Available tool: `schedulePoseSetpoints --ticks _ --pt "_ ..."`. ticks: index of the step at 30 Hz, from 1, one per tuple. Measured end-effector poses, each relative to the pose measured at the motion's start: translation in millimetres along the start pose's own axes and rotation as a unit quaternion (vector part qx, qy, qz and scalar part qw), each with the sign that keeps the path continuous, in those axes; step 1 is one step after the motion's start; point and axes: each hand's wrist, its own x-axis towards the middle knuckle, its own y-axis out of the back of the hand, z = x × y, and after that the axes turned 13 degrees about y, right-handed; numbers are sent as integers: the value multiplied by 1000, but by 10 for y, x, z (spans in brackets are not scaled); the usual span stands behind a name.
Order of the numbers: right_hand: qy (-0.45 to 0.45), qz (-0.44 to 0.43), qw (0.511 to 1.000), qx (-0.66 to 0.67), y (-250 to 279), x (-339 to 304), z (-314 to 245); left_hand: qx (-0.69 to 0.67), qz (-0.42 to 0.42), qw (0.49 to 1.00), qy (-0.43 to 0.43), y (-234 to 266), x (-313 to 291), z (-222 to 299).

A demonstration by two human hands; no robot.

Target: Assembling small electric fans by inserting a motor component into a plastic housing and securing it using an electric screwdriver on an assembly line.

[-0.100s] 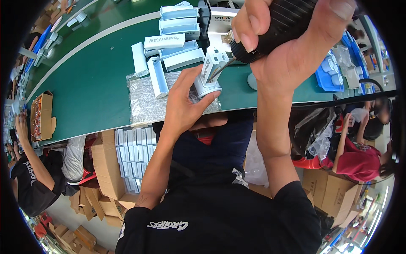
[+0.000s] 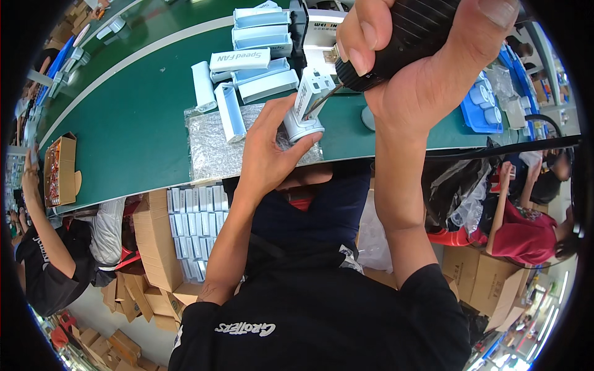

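Note:
My left hand (image 2: 270, 151) is closed around the round base of a white plastic fan housing (image 2: 303, 130), which stands upright on the bench near its front edge. In my right hand (image 2: 405, 102) is a black electric screwdriver (image 2: 411, 43), gripped from above and tilted. Its long thin bit (image 2: 326, 101) slants down to the left into the open side of the housing. Whether a screw sits at the tip cannot be made out. Beside my left hand, a light-blue rectangular casing (image 2: 231, 114) lies partly on a sheet of bubble wrap (image 2: 213, 148).
Several light-blue casings (image 2: 266, 86) are piled behind the housing on the green bench (image 2: 136, 123). A blue tray (image 2: 470, 114) of white round parts stands at right. Far left is a carton (image 2: 60, 170) of small parts. Below the bench, a box (image 2: 154, 241) holds stacked casings. People sit on both sides.
My hands, the screwdriver and the housing show almost no movement. The arm of the person at the left has shifted slightly.

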Motion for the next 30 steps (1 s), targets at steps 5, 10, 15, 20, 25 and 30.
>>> schedulePoseSetpoints --ticks 5,10,15,20,25,30 --pt "-44 -3 997 -66 -61 -72 -83 -16 -15 1000 -1 23 7 10" --pt "-58 -23 993 -101 -12 -108 -85 -6 1 1000 -25 -4 9 -24" --pt "-40 -20 996 -79 0 -179 -25 -13 -3 1000 -25 -1 6 -15" --pt "-24 14 997 -69 -27 -262 38 8 -4 999 -32 -4 18 -17" --pt "1 63 990 126 55 -106 55 -12 -21 999 -25 11 26 -34" --pt "35 99 975 196 250 137 -38 -11 -14 1000 -5 -15 19 4"
